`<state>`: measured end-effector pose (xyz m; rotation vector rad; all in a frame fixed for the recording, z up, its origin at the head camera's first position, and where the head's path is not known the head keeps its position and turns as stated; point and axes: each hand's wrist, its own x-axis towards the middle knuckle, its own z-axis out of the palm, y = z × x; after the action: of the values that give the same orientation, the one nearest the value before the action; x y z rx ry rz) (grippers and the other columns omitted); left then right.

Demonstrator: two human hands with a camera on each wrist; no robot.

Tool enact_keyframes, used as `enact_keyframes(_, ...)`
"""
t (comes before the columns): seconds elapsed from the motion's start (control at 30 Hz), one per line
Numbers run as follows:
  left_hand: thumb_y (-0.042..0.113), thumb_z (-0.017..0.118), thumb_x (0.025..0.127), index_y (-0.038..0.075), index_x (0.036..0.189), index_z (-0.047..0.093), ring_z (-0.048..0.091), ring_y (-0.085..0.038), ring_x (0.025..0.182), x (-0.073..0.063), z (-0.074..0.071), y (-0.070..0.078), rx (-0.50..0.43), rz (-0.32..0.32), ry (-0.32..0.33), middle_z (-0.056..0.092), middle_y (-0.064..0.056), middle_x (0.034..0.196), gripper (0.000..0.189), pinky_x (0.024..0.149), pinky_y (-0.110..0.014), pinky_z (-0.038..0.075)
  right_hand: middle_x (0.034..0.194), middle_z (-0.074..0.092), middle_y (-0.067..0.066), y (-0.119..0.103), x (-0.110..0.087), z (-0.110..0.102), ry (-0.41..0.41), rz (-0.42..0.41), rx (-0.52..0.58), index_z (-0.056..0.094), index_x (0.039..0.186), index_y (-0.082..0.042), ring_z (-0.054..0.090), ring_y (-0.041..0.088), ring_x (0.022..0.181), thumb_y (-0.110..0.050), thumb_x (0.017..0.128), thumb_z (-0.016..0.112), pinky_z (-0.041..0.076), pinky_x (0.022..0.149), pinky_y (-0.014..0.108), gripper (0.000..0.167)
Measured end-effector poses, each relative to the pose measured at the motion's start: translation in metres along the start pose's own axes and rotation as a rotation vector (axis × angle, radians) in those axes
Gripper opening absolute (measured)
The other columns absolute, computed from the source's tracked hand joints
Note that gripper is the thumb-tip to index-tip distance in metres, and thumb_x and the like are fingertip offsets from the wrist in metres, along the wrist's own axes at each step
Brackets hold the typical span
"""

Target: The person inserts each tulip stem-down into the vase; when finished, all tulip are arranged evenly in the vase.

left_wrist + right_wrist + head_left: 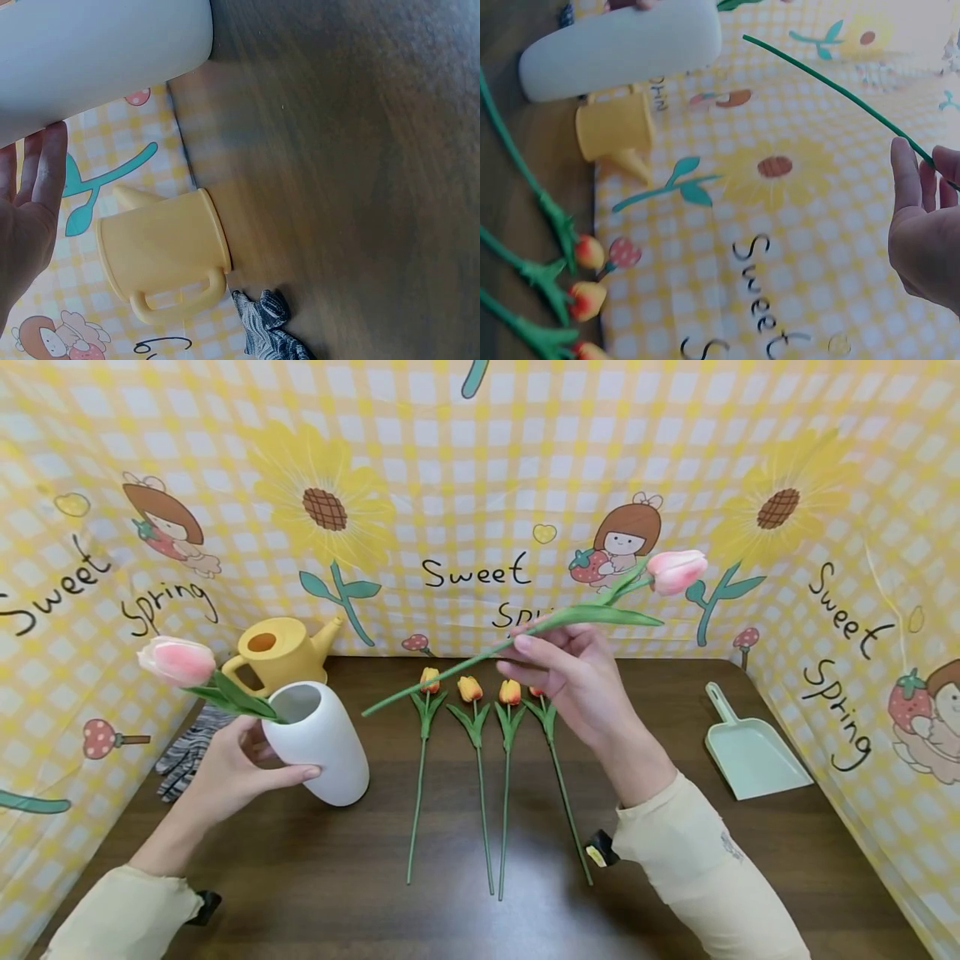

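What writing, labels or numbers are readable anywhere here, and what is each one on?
"Sweet Spring": left side of the checked cloth.
"Sweet Spring": right side of the cloth.
"Sweet Sp...": back of the cloth, the rest partly covered by the pink tulip in the right hand.
Too small to read: a grey mark on the right sleeve.
No readable numbers.

My sleeves (697, 860) are cream, my vase (330, 768) is plain white, and my two pale tulips (677, 572) blend pink into white on green stems (465, 667). I see four more tulips (469, 688) in yellow flushed with orange-red, a yellow watering can (296, 652), a glove (183, 756) mottled black, grey and white, a pale mint-green dustpan (753, 760) and a dark brown, wood-grained counter (322, 877). The cloth (465, 468) I face is checked yellow and white, printed with teal-leaved yellow sunflowers (325, 508), red strawberries (911, 703) and black lettering (476, 572).
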<state>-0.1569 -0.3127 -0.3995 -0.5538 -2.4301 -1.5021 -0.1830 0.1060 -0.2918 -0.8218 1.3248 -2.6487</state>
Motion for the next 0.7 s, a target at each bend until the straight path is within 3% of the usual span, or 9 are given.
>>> enact_keyframes(0.3, -0.013, 0.091, 0.063, 0.003, 0.127, 0.058, 0.070, -0.013, 0.098, 0.002, 0.003, -0.002, -0.016, 0.003, -0.013, 0.068, -0.008, 0.112, 0.074, 0.082, -0.023, 0.060, 0.097, 0.072, 0.014, 0.014, 0.023, 0.037, -0.071, -0.051, -0.087, 0.073, 0.099, -0.001, 0.074, 0.031, 0.089, 0.010, 0.092, 0.063, 0.059, 0.086, 0.053, 0.016)
enact_keyframes(0.7, -0.009, 0.092, 0.065, 0.007, 0.127, 0.058, 0.070, -0.014, 0.099, 0.000, 0.000, 0.000, -0.015, -0.024, -0.008, 0.068, -0.008, 0.113, 0.072, 0.082, -0.023, 0.059, 0.096, 0.072, 0.022, 0.030, 0.042, 0.060, -0.102, -0.060, -0.122, 0.070, 0.098, 0.003, 0.074, 0.034, 0.084, 0.012, 0.091, 0.065, 0.058, 0.086, 0.056, 0.012)
